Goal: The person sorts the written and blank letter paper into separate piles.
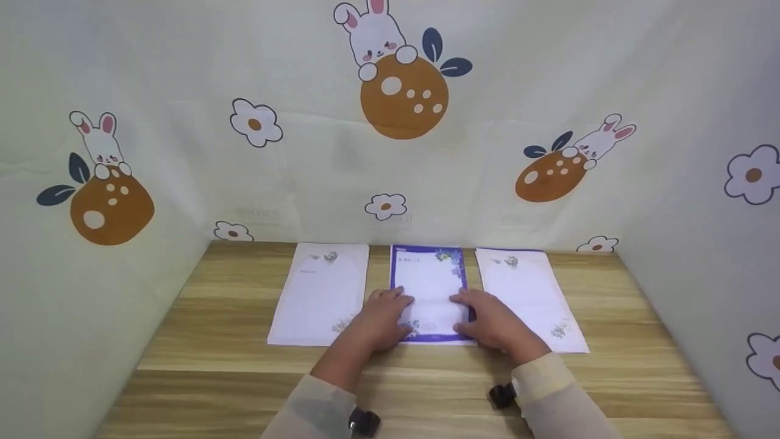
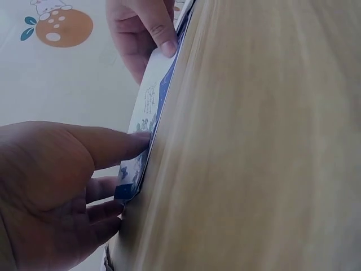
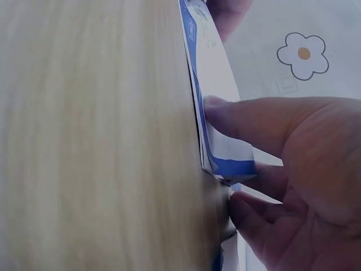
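Note:
A stack of printed paper sheets, white with a blue-purple border and blue flowers, lies on the wooden table between both hands. My left hand holds its near left part, thumb at the front edge and fingers along the left side. Mirroring it, my right hand holds the near right part. In the right wrist view the thumb touches the blue border, and several layers show at the stack's edge. The left wrist view shows the left thumb on the front edge; the fingertips are partly hidden.
To the left lies a pale floral sheet pile, partly covered by my left hand. Another pale pile lies to the right. Behind them hangs a cloth backdrop with rabbits and flowers, which also closes both sides of the wooden table.

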Demonstrator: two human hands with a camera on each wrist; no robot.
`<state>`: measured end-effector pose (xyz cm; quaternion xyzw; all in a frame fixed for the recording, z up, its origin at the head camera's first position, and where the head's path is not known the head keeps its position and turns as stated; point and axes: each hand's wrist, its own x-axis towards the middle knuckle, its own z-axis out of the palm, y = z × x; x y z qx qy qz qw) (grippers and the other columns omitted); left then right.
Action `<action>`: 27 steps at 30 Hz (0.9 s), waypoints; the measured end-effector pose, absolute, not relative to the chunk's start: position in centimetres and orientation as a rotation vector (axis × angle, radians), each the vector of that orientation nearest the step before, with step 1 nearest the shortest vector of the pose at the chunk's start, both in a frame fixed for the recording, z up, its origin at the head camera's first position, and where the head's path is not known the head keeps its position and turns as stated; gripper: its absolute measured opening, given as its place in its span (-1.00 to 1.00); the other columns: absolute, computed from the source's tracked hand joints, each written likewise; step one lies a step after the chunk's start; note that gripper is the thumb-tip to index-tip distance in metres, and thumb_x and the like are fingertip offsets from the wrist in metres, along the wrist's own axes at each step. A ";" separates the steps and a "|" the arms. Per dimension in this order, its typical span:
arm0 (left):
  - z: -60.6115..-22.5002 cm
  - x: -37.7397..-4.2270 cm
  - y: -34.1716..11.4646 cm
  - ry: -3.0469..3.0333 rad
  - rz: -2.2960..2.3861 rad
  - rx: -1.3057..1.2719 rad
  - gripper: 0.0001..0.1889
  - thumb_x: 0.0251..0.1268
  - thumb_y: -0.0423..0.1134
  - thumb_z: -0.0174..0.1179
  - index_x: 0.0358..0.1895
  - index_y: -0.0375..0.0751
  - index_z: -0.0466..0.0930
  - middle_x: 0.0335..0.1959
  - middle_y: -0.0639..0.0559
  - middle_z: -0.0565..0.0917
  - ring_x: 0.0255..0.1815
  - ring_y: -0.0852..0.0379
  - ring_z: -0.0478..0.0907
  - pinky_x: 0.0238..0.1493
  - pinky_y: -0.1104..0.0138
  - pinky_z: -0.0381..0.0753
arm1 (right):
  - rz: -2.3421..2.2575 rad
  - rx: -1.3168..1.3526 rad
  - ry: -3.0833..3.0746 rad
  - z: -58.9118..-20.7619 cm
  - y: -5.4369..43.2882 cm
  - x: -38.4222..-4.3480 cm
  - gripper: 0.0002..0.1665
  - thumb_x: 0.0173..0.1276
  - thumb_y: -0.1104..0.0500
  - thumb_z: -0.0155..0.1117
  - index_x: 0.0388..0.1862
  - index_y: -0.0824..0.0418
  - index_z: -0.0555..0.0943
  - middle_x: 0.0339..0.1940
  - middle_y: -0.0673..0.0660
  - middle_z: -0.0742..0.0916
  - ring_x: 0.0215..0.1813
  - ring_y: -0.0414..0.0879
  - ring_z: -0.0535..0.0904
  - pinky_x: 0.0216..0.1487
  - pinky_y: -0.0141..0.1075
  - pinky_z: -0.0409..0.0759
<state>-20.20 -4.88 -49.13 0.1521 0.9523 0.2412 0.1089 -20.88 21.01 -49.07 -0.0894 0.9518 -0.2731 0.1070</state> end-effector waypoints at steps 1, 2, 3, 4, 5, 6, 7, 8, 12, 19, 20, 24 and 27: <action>-49.1 -20.2 -4.8 2.812 0.712 0.446 -0.39 0.52 -0.05 0.30 0.58 0.06 0.45 0.72 -0.01 0.31 0.75 -0.19 0.18 0.72 -0.14 0.27 | -0.811 -0.261 2.818 -49.1 20.9 -20.9 -0.34 0.41 0.08 0.52 0.48 -0.06 0.61 0.64 0.15 0.53 0.71 0.24 0.33 0.75 0.20 0.22; -49.0 -20.2 -4.8 2.824 0.708 0.445 -0.40 0.51 -0.06 0.31 0.57 0.05 0.47 0.71 -0.02 0.34 0.72 -0.20 0.22 0.71 -0.13 0.30 | -0.811 -0.259 2.836 -49.1 20.8 -20.9 -0.34 0.39 0.09 0.54 0.46 -0.04 0.63 0.60 0.15 0.57 0.68 0.24 0.37 0.73 0.20 0.26; -49.0 -20.1 -4.7 2.832 0.707 0.445 -0.40 0.50 -0.07 0.32 0.55 0.04 0.48 0.69 -0.02 0.36 0.70 -0.21 0.25 0.69 -0.12 0.33 | -0.812 -0.253 2.849 -49.2 20.8 -20.9 -0.35 0.38 0.09 0.56 0.45 -0.02 0.65 0.57 0.15 0.60 0.66 0.24 0.40 0.72 0.19 0.29; -48.9 -20.1 -4.7 2.838 0.708 0.443 -0.41 0.50 -0.07 0.33 0.54 0.03 0.49 0.68 -0.02 0.39 0.68 -0.21 0.28 0.68 -0.11 0.35 | -0.810 -0.247 2.861 -49.2 20.7 -20.9 -0.35 0.36 0.10 0.57 0.43 0.00 0.66 0.55 0.14 0.63 0.64 0.23 0.42 0.71 0.18 0.31; -48.8 -20.1 -4.6 2.845 0.707 0.442 -0.41 0.49 -0.08 0.34 0.53 0.02 0.50 0.67 -0.03 0.40 0.65 -0.22 0.30 0.67 -0.10 0.37 | -0.807 -0.242 2.872 -49.2 20.6 -21.0 -0.35 0.35 0.10 0.58 0.42 0.01 0.67 0.53 0.14 0.65 0.62 0.22 0.44 0.70 0.18 0.33; -48.8 -20.1 -4.5 2.848 0.708 0.437 -0.41 0.48 -0.09 0.35 0.53 0.02 0.51 0.66 -0.03 0.42 0.64 -0.22 0.32 0.66 -0.10 0.39 | -0.807 -0.242 2.880 -49.2 20.6 -21.0 -0.35 0.34 0.11 0.59 0.41 0.03 0.68 0.51 0.14 0.66 0.61 0.23 0.45 0.70 0.18 0.33; -48.8 -20.1 -4.5 2.851 0.707 0.430 -0.41 0.48 -0.09 0.35 0.53 0.02 0.51 0.66 -0.02 0.42 0.63 -0.21 0.33 0.65 -0.09 0.39 | -0.808 -0.239 2.882 -49.2 20.5 -21.0 -0.35 0.33 0.12 0.59 0.41 0.04 0.68 0.51 0.14 0.67 0.61 0.23 0.45 0.69 0.19 0.34; -48.8 -20.1 -4.4 2.854 0.705 0.424 -0.41 0.48 -0.10 0.35 0.53 0.02 0.51 0.66 -0.02 0.43 0.63 -0.21 0.33 0.65 -0.08 0.40 | -0.813 -0.232 2.877 -49.2 20.5 -21.0 -0.35 0.33 0.12 0.59 0.41 0.05 0.68 0.51 0.14 0.67 0.61 0.23 0.45 0.70 0.19 0.33; -49.0 -20.1 -4.3 2.857 0.712 0.400 -0.40 0.47 -0.10 0.36 0.53 0.02 0.51 0.65 -0.02 0.43 0.64 -0.22 0.31 0.66 -0.08 0.38 | -0.837 -0.239 2.860 -49.1 20.4 -21.0 -0.34 0.34 0.15 0.58 0.42 0.10 0.66 0.53 0.18 0.64 0.63 0.26 0.43 0.70 0.20 0.31; -49.2 -20.1 -4.2 2.855 0.765 0.342 -0.38 0.44 -0.11 0.38 0.54 0.01 0.51 0.65 0.00 0.43 0.65 -0.23 0.29 0.69 -0.07 0.34 | -0.830 -0.291 2.870 -49.3 20.4 -21.0 -0.34 0.34 0.15 0.57 0.43 0.14 0.65 0.57 0.20 0.60 0.64 0.26 0.41 0.71 0.16 0.31; -49.3 -20.1 -4.2 2.854 0.774 0.333 -0.37 0.43 -0.11 0.39 0.54 0.02 0.50 0.65 0.02 0.44 0.65 -0.21 0.29 0.69 -0.06 0.34 | -0.827 -0.299 2.872 -49.4 20.4 -21.0 -0.34 0.35 0.15 0.57 0.42 0.14 0.66 0.57 0.20 0.60 0.64 0.26 0.41 0.71 0.16 0.31; -49.3 -20.0 -4.3 2.853 0.824 0.315 -0.33 0.41 -0.15 0.40 0.57 0.01 0.47 0.60 0.03 0.51 0.59 -0.17 0.37 0.68 -0.01 0.36 | -0.812 -0.314 2.880 -49.4 20.5 -21.1 -0.35 0.36 0.14 0.56 0.42 0.14 0.66 0.57 0.20 0.60 0.64 0.27 0.41 0.71 0.17 0.31; -49.2 -19.9 -4.3 2.845 0.866 0.272 -0.33 0.40 -0.17 0.41 0.57 0.02 0.48 0.50 0.02 0.61 0.49 -0.15 0.45 0.64 -0.01 0.43 | -0.810 -0.298 2.877 -49.5 20.5 -21.0 -0.36 0.37 0.13 0.55 0.43 0.11 0.66 0.58 0.19 0.59 0.65 0.26 0.40 0.72 0.17 0.29</action>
